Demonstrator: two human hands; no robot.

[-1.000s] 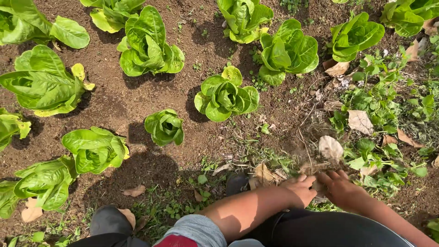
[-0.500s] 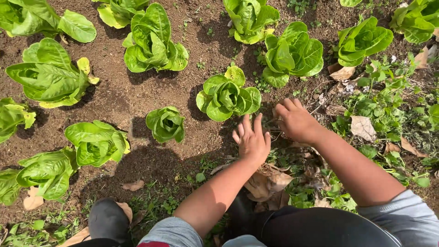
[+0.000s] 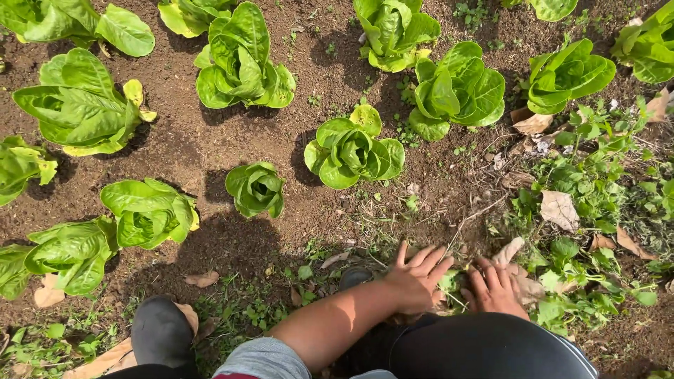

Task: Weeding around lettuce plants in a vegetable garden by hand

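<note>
**A:** From the head camera, what are the hands on?

**B:** Both are low at the bed's edge. The left hand lies flat with fingers spread, pressing on a clump of small weeds and dry leaves. The right hand sits just beside it, fingers curled down into the same litter; whether it has anything pinched I cannot tell, the fingertips are buried.

**A:** So which step is this?

**B:** I'd judge it as gathering: weeds and dead leaves being raked together between the two hands, right above the dark rounded container at the person's lap.

**A:** And the lettuce?

**B:** The nearest lettuce head stands well beyond the fingertips, untouched. More weeds grow off to the right-hand side.

**A:** What does the next move call for?

**B:** Probably closing both hands under the clump so roots and loose leaves lift together.
</note>
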